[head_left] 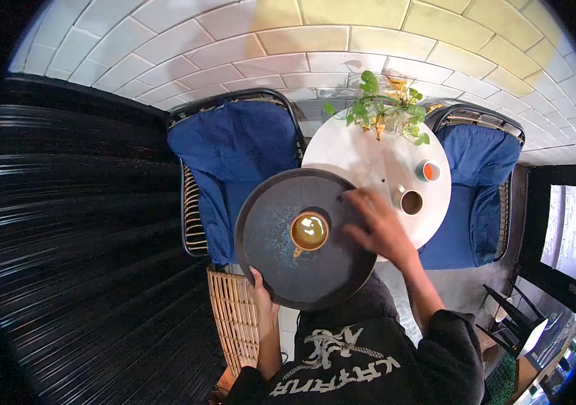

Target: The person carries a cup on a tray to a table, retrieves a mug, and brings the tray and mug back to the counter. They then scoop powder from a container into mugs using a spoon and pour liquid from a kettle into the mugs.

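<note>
My left hand [262,291] grips a round dark serving tray [268,270] at its lower left rim, thumb on top and the other fingers hidden underneath. An orange-brown cup [309,231] holding a brownish drink stands on the tray, its handle toward me. My right hand [379,226] is over the tray's right edge, slightly blurred, with fingers stretched out and nothing in them. Just right of it, a light mug [411,201] of dark drink stands on the round white table [342,152]. A small cup [427,171] with something orange-red inside is behind that mug.
A leafy plant [396,108] stands at the table's far side by the tiled wall [288,40]. Blue-covered chairs flank the table, one at left [234,148] and one at right [480,162]. A dark corrugated panel [92,236] fills the left side.
</note>
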`<action>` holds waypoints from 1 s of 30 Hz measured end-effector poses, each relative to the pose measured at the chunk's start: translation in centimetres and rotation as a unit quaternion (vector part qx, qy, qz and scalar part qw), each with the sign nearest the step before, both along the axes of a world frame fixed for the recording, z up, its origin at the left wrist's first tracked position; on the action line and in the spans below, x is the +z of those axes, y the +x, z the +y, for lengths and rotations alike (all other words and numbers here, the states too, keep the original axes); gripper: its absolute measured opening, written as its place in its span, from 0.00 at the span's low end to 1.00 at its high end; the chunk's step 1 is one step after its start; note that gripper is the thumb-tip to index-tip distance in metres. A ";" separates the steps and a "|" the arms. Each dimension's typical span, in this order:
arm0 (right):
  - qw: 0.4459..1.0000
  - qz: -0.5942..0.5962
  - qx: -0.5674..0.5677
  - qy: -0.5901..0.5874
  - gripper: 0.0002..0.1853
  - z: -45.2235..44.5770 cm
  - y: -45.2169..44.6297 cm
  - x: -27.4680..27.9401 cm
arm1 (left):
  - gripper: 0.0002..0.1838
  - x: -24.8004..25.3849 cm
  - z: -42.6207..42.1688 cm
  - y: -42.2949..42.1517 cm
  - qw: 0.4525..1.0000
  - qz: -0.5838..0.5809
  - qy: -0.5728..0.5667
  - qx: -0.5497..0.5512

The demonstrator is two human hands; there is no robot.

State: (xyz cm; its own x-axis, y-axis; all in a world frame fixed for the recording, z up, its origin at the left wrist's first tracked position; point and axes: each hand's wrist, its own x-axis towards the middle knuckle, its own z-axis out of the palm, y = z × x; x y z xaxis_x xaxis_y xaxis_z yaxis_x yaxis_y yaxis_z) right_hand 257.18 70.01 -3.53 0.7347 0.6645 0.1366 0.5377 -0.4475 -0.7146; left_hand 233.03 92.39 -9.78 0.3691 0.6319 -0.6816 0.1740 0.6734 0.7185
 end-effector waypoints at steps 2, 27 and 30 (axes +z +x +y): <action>0.998 0.024 0.052 0.009 0.42 2.7 -0.5 1.6 | 0.35 -1.7 -0.1 -0.5 0.999 -0.040 -0.024 0.001; 0.982 0.003 -0.037 -0.186 0.51 2.1 9.6 -15.2 | 0.55 -5.4 0.2 -12.9 0.982 0.175 -0.003 0.076; 0.972 0.033 -0.042 -0.228 0.52 1.5 10.5 -18.6 | 0.53 -5.5 -0.5 -14.1 0.980 0.171 -0.008 0.103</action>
